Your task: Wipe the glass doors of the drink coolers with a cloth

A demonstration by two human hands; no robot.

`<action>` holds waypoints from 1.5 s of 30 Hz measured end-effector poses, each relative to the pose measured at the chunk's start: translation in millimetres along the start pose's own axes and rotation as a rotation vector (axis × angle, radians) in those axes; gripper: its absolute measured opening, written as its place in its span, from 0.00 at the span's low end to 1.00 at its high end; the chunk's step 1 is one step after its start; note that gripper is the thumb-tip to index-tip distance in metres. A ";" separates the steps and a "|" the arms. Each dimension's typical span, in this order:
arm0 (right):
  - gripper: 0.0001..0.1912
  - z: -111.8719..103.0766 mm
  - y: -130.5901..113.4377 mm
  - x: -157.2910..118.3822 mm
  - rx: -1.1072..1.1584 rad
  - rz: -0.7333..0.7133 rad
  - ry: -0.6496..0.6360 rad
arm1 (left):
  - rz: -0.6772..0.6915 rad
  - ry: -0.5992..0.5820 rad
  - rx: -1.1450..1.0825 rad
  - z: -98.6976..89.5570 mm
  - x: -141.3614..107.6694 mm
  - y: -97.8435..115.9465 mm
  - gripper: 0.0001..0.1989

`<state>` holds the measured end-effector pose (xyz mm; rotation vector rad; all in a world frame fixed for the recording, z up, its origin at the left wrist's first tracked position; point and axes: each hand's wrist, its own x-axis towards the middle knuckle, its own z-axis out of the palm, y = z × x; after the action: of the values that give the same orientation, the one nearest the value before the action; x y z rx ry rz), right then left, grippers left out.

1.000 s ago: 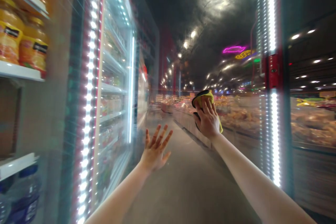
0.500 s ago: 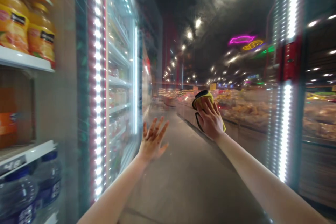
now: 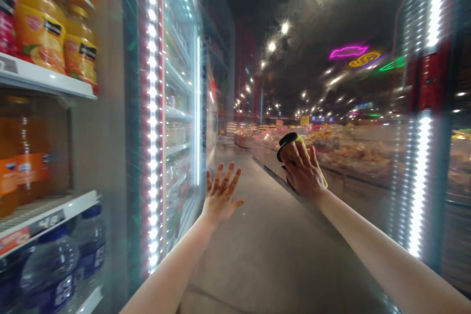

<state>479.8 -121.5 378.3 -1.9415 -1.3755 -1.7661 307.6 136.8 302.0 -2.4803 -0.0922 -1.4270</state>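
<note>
My left hand (image 3: pixel 220 195) is spread flat, fingers apart, and appears to rest against a see-through glass door. It holds nothing. Under my right hand (image 3: pixel 304 172) is a yellow cloth (image 3: pixel 300 143) with a black edge, pressed flat towards the same pane. The cloth's upper part shows above the fingers; most of the rest is hidden by the palm. Both arms reach forward, the right hand a little higher than the left.
To the left, cooler shelves (image 3: pixel 47 81) hold orange juice bottles (image 3: pixel 40 24) and blue-labelled bottles (image 3: pixel 55 265). Bright LED strips run up at the left (image 3: pixel 152 108) and right (image 3: pixel 421 181). An aisle floor (image 3: pixel 253 255) and blurred produce stands (image 3: pixel 353 152) show through the glass.
The view has turned slightly left, so the scene sits further right. My right hand and the cloth have slid a little down. My left hand stays spread.
</note>
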 end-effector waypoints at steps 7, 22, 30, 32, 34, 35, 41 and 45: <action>0.28 15.5 -54.5 56.7 0.089 0.003 0.011 | -0.001 -0.011 0.015 -2.1 -0.3 2.1 0.53; 0.30 23.2 -74.7 77.4 0.135 -0.037 0.033 | -0.106 -0.026 0.087 -15.8 -41.7 -36.1 0.56; 0.28 32.8 -100.9 -4.1 0.242 -0.517 -0.046 | -0.137 -0.107 0.101 -12.9 -43.3 -33.0 0.53; 0.29 26.9 -83.5 4.4 0.219 -0.444 -0.052 | -0.142 -0.120 0.103 -12.4 -42.7 -32.2 0.54; 0.29 23.4 -76.2 32.8 0.188 -0.282 -0.034 | -0.148 -0.118 0.096 -11.8 -44.3 -32.0 0.54; 0.29 23.5 -78.6 50.2 0.178 -0.206 -0.021 | -0.147 -0.111 0.090 -11.5 -46.6 -32.3 0.54; 0.32 46.8 -146.0 76.3 0.194 -0.248 -0.041 | -0.183 -0.118 0.099 -6.2 -86.0 -39.9 0.60; 0.31 50.8 -143.8 22.9 0.224 -0.573 -0.105 | -0.285 -0.143 0.136 1.5 -112.5 -42.9 0.64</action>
<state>410.0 3.7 321.5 -1.6429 -2.2291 -1.6235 243.1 187.7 213.9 -2.5276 -0.5736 -1.2920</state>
